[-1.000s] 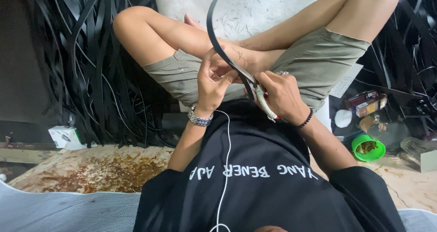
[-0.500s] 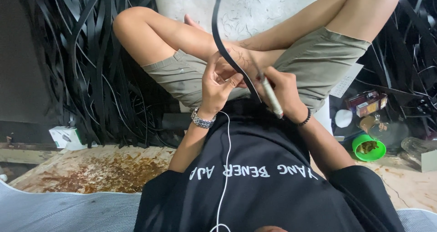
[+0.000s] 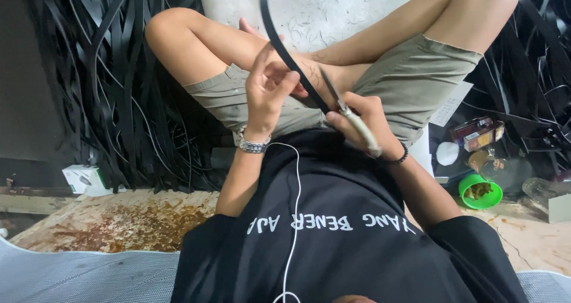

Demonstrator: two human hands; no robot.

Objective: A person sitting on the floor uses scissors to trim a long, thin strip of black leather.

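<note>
left hand pinches black strip | right hand grips scissors, blades at 11 o'clock | risk: fingers near blades, nick likely if strip slips

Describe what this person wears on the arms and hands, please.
Both forearms are bare below short black sleeves. The left hand has a silver metal link watch at its wrist. The right hand has a thin dark bracelet at its wrist. No gloves.
</note>
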